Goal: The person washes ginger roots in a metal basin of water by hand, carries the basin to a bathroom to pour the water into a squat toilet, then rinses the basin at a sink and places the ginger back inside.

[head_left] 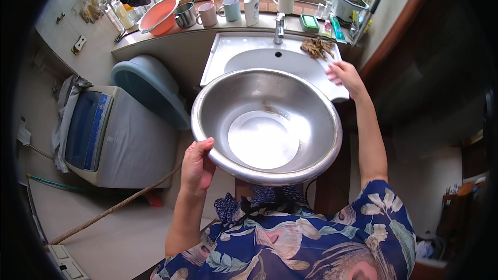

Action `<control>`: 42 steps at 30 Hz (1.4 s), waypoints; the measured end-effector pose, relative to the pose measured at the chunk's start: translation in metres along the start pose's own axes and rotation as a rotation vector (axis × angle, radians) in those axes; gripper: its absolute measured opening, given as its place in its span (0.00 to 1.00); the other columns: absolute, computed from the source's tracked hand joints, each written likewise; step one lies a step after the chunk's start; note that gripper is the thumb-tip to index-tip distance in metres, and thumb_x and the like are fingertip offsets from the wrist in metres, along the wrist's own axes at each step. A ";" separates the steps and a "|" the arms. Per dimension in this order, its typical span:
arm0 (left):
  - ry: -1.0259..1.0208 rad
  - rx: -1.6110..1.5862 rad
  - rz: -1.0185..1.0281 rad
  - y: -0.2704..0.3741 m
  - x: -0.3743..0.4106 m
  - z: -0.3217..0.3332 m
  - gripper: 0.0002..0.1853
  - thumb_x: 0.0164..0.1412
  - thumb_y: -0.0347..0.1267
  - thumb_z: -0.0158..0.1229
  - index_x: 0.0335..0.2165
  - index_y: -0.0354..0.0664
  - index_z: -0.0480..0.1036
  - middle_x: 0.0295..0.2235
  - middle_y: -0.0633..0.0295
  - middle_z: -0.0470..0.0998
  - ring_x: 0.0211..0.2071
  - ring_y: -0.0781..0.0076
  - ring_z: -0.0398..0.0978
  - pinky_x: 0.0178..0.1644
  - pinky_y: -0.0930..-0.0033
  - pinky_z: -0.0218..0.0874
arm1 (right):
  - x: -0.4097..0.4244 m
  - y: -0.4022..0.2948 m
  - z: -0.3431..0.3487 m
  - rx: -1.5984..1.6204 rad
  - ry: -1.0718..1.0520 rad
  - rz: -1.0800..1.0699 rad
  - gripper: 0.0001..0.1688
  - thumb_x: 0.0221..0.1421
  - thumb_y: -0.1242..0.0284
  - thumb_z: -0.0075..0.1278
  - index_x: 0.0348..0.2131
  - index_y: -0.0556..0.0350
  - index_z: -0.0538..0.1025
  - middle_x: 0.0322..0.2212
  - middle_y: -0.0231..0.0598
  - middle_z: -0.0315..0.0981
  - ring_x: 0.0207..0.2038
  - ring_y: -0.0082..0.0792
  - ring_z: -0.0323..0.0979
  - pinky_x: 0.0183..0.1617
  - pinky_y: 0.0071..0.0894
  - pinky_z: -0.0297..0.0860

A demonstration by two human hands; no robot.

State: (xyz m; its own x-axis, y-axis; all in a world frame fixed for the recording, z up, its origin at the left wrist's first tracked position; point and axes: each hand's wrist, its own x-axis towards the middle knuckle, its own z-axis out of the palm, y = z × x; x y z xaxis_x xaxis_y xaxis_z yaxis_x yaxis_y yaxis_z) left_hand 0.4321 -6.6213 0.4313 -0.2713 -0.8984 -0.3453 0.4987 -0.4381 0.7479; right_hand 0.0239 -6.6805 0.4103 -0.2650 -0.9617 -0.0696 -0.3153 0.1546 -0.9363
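A large stainless steel basin [249, 97] is tilted over the front of a white ceramic washbasin [218, 54], its shiny inside facing me. My left hand [197, 165] grips the basin's rim at the lower left, thumb on top. Off to the right, my right hand [344, 77] is raised above the washbasin's right edge, fingers partly curled and slightly blurred, with no object visible in it. Just beyond those fingers lies a crumpled brown clump [318, 48], perhaps a scrubber or rag, on the washbasin's right back corner. The chrome faucet [279, 29] stands behind the bowl.
Along the window ledge sit an orange plastic basin [159, 15], several mugs [229, 9], a pump bottle [251, 7], a green soap dish [309, 23] and a potted plant [350, 0]. At left are a blue-grey tub [148, 85], a washing machine [132, 136] and a wooden stick [113, 209].
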 end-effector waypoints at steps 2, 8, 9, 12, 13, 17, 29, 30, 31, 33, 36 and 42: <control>0.012 -0.016 0.005 -0.007 0.030 0.004 0.14 0.51 0.29 0.47 0.37 0.33 0.65 0.32 0.58 0.72 0.34 0.71 0.70 0.42 0.66 0.61 | 0.072 -0.007 0.017 0.359 -0.230 0.059 0.17 0.53 0.66 0.40 0.36 0.63 0.66 0.31 0.41 0.69 0.30 0.25 0.68 0.30 0.18 0.64; 0.143 -0.076 -0.054 -0.005 0.082 0.074 0.06 0.51 0.28 0.48 0.29 0.36 0.68 0.23 0.63 0.73 0.24 0.78 0.71 0.31 0.77 0.63 | 0.254 -0.003 0.051 1.068 -0.433 0.487 0.37 0.50 0.70 0.40 0.50 0.78 0.42 0.48 0.66 0.46 0.49 0.51 0.56 0.49 0.37 0.61; 0.154 -0.077 -0.061 -0.008 0.090 0.079 0.06 0.51 0.28 0.48 0.28 0.36 0.68 0.23 0.63 0.73 0.23 0.78 0.71 0.31 0.77 0.63 | 0.271 0.000 0.059 1.114 -0.493 0.507 0.42 0.47 0.71 0.40 0.50 0.79 0.37 0.50 0.71 0.38 0.50 0.56 0.52 0.52 0.40 0.57; 0.147 -0.081 -0.100 -0.008 0.107 0.085 0.07 0.51 0.29 0.47 0.30 0.36 0.68 0.25 0.62 0.73 0.26 0.76 0.71 0.33 0.73 0.63 | 0.287 -0.043 0.047 1.399 -0.551 0.556 0.48 0.42 0.72 0.40 0.48 0.80 0.27 0.49 0.77 0.27 0.52 0.62 0.46 0.55 0.43 0.53; 0.115 -0.081 -0.116 -0.009 0.112 0.081 0.10 0.51 0.29 0.47 0.33 0.35 0.67 0.28 0.61 0.73 0.29 0.74 0.71 0.36 0.70 0.63 | 0.291 -0.039 0.044 1.313 -0.546 0.543 0.47 0.42 0.70 0.42 0.48 0.82 0.33 0.49 0.76 0.35 0.51 0.60 0.49 0.54 0.42 0.54; 0.227 -0.078 -0.131 -0.009 0.125 0.095 0.05 0.51 0.29 0.49 0.25 0.39 0.68 0.18 0.67 0.72 0.17 0.82 0.68 0.20 0.83 0.59 | 0.272 -0.016 0.010 0.497 -0.701 0.229 0.17 0.45 0.61 0.47 0.27 0.58 0.67 0.25 0.41 0.70 0.29 0.30 0.70 0.32 0.24 0.69; 0.109 0.103 -0.125 0.028 0.154 0.116 0.09 0.54 0.33 0.49 0.21 0.41 0.67 0.14 0.67 0.70 0.13 0.84 0.66 0.20 0.85 0.59 | 0.183 0.094 -0.013 -0.462 -0.742 0.323 0.21 0.47 0.63 0.45 0.38 0.60 0.70 0.21 0.32 0.66 0.21 0.23 0.63 0.24 0.23 0.63; 0.082 0.127 -0.125 0.035 0.157 0.115 0.09 0.54 0.33 0.48 0.21 0.41 0.67 0.14 0.67 0.70 0.13 0.83 0.66 0.21 0.85 0.60 | 0.183 0.095 -0.006 -0.439 -0.738 0.309 0.20 0.47 0.65 0.45 0.37 0.59 0.71 0.20 0.32 0.66 0.21 0.23 0.63 0.24 0.23 0.63; 0.054 0.152 -0.126 0.042 0.162 0.116 0.10 0.55 0.34 0.48 0.21 0.41 0.67 0.14 0.67 0.70 0.14 0.83 0.66 0.21 0.84 0.61 | 0.182 0.096 0.000 -0.416 -0.732 0.295 0.18 0.46 0.67 0.45 0.36 0.59 0.72 0.19 0.31 0.66 0.21 0.22 0.63 0.23 0.23 0.63; -0.063 0.214 -0.155 0.055 0.179 0.123 0.12 0.58 0.36 0.40 0.30 0.41 0.66 0.19 0.67 0.73 0.15 0.85 0.68 0.22 0.82 0.63 | 0.179 0.101 0.005 -0.406 -0.776 0.352 0.17 0.45 0.68 0.45 0.35 0.59 0.73 0.20 0.32 0.67 0.20 0.23 0.63 0.22 0.24 0.62; -0.163 0.208 -0.217 0.088 0.202 0.135 0.15 0.59 0.38 0.38 0.28 0.40 0.67 0.19 0.65 0.73 0.13 0.84 0.67 0.23 0.80 0.65 | 0.168 0.120 0.036 -0.299 -0.738 0.253 0.11 0.43 0.70 0.45 0.17 0.60 0.70 0.07 0.29 0.57 0.09 0.22 0.53 0.11 0.25 0.50; -0.257 0.397 -0.388 0.121 0.269 0.174 0.12 0.57 0.37 0.43 0.24 0.41 0.66 0.19 0.63 0.72 0.14 0.82 0.68 0.24 0.78 0.65 | 0.136 0.165 0.077 -0.059 -0.799 0.280 0.13 0.40 0.66 0.48 0.14 0.57 0.71 0.08 0.28 0.59 0.10 0.19 0.54 0.12 0.22 0.53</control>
State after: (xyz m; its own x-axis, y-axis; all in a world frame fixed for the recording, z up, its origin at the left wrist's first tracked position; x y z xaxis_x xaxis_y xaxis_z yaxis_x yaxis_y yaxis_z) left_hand 0.2762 -6.9105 0.5274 -0.5862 -0.6178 -0.5241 -0.0075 -0.6428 0.7660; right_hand 0.0059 -6.8036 0.2201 0.3764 -0.7533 -0.5393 -0.3873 0.4009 -0.8302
